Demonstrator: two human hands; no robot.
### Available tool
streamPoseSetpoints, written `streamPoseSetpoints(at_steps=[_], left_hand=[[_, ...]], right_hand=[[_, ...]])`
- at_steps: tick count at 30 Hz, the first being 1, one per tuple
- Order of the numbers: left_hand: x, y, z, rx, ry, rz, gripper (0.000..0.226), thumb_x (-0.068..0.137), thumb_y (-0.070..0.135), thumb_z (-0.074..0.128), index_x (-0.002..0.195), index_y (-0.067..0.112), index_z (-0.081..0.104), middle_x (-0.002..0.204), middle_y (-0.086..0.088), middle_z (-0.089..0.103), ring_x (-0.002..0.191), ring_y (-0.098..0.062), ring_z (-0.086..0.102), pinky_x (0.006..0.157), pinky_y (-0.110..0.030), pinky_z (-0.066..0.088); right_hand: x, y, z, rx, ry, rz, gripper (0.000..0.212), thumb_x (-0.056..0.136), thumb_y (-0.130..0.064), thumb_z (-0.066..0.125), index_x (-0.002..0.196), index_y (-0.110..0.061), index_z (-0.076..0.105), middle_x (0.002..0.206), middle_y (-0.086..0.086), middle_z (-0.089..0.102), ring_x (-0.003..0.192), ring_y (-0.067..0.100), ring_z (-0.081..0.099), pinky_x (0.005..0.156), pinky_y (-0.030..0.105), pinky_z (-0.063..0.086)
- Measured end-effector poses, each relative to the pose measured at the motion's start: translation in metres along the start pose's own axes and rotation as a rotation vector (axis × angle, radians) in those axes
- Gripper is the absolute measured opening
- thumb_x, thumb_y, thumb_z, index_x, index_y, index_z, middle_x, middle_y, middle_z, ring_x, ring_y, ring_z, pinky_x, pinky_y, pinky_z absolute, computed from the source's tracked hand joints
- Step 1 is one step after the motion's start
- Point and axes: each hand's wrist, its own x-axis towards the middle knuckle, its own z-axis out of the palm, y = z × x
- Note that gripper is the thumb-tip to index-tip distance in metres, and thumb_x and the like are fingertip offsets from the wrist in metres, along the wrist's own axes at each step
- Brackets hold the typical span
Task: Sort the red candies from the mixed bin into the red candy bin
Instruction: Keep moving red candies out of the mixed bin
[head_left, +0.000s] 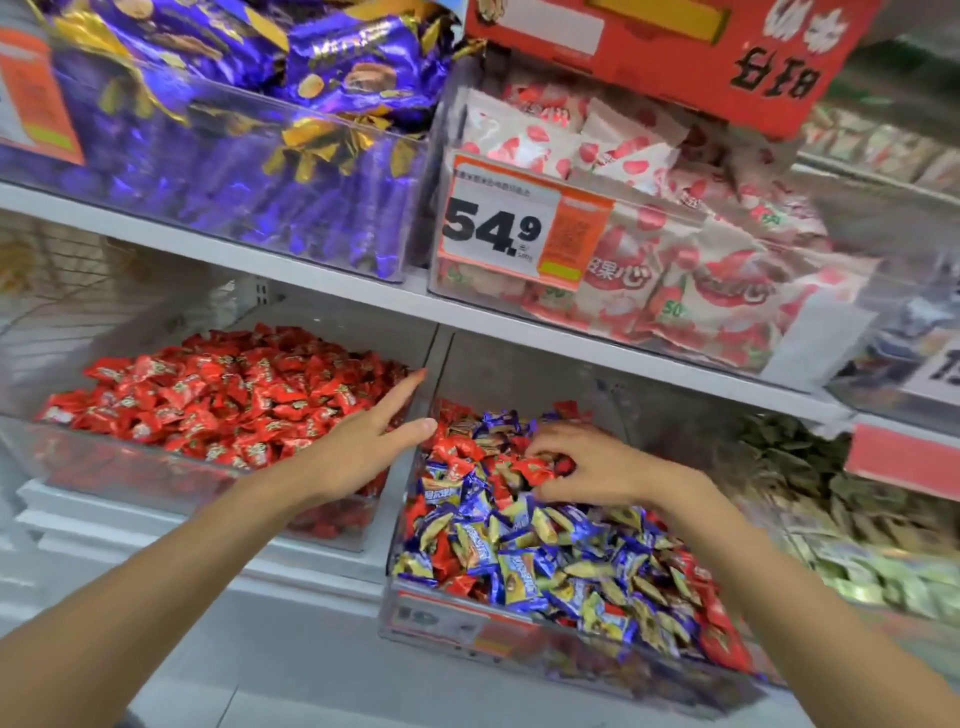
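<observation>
The red candy bin (130, 470), a clear plastic box on the lower shelf at left, is heaped with red wrapped candies (223, 395). To its right stands the mixed bin (457, 621) holding blue, gold and red wrapped candies (545, 556). My left hand (363, 441) hovers over the right edge of the red bin with fingers straight and nothing in it. My right hand (587, 467) reaches into the back of the mixed bin, and its curled fingers pinch a red candy (535, 467).
An upper shelf (363, 291) overhangs both bins, carrying a clear bin of purple wrapped sweets (249, 156) and a bin of white-and-red packets (675, 249) with a price tag (498, 228). More bins with greenish packets (857, 530) stand at right.
</observation>
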Motion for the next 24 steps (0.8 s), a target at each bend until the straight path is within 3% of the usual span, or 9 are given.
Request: streamPoseSetpoints(at_steps=[3,6,8,12,14,17,21,24], left_hand=[[0.001,-0.001,0.001,-0.011,0.002,0.016,0.069,0.051,0.1,0.033,0.112,0.085,0.005,0.158,0.015,0.013,0.144,-0.01,0.018,0.119,-0.04,0.016],[0.001,0.003,0.001,-0.014,-0.003,0.028,0.065,0.054,0.097,0.034,0.112,0.085,0.005,0.157,0.016,0.013,0.142,-0.009,0.02,0.118,-0.038,0.018],[-0.001,0.005,0.0,-0.018,0.008,0.036,0.067,0.054,0.097,0.035,0.112,0.083,0.006,0.156,0.017,0.013,0.142,-0.008,0.021,0.117,-0.035,0.019],[-0.005,0.008,-0.001,-0.056,-0.002,0.045,0.07,0.061,0.087,0.041,0.122,0.071,0.011,0.154,0.022,0.013,0.138,0.0,0.018,0.112,-0.026,0.019],[-0.005,0.007,-0.001,-0.047,-0.012,0.04,0.068,0.064,0.083,0.038,0.125,0.07,0.009,0.155,0.021,0.012,0.135,0.001,0.019,0.111,-0.027,0.019],[-0.005,0.008,-0.001,-0.039,-0.014,0.035,0.06,0.066,0.081,0.037,0.119,0.077,0.008,0.156,0.021,0.01,0.137,-0.002,0.02,0.112,-0.03,0.02],[-0.006,0.009,-0.002,-0.059,-0.015,0.037,0.058,0.067,0.081,0.037,0.117,0.079,0.008,0.156,0.021,0.01,0.14,-0.004,0.017,0.11,-0.028,0.019],[-0.005,0.007,-0.001,-0.06,-0.008,0.023,0.069,0.066,0.083,0.037,0.128,0.072,0.008,0.157,0.019,0.009,0.143,-0.008,0.017,0.114,-0.031,0.019]], right_hand=[[-0.022,0.0,-0.015,0.18,0.095,0.048,0.055,0.077,-0.06,0.067,0.127,-0.04,0.056,0.139,-0.009,0.044,0.131,0.009,0.04,0.108,0.024,0.03],[-0.005,-0.039,-0.018,0.249,0.234,-0.031,0.05,0.083,-0.053,0.066,0.128,-0.032,0.058,0.135,-0.01,0.051,0.126,0.006,0.044,0.101,0.022,0.033],[0.027,-0.069,-0.005,0.207,0.171,-0.043,0.061,0.083,-0.057,0.063,0.136,-0.029,0.051,0.146,-0.004,0.044,0.136,0.015,0.037,0.11,0.032,0.031],[0.065,-0.081,0.031,0.001,-0.04,0.056,0.074,0.083,-0.057,0.06,0.147,-0.039,0.029,0.161,-0.004,0.007,0.148,0.026,0.006,0.116,0.058,0.007],[0.058,-0.067,0.029,-0.007,-0.12,0.042,0.076,0.086,-0.052,0.06,0.15,-0.032,0.024,0.162,0.0,0.006,0.148,0.026,0.006,0.118,0.051,0.009],[0.034,-0.047,0.012,-0.069,-0.147,0.024,0.076,0.087,-0.051,0.06,0.148,-0.016,0.031,0.157,0.007,0.022,0.144,0.026,0.018,0.117,0.035,0.018],[0.0,-0.019,0.008,-0.064,-0.101,0.048,0.075,0.083,-0.057,0.059,0.142,-0.015,0.041,0.154,0.007,0.03,0.143,0.023,0.023,0.115,0.032,0.02],[-0.028,-0.002,0.001,0.062,0.025,0.053,0.054,0.079,-0.052,0.068,0.125,-0.026,0.057,0.147,0.002,0.041,0.141,0.017,0.029,0.111,0.025,0.023]])
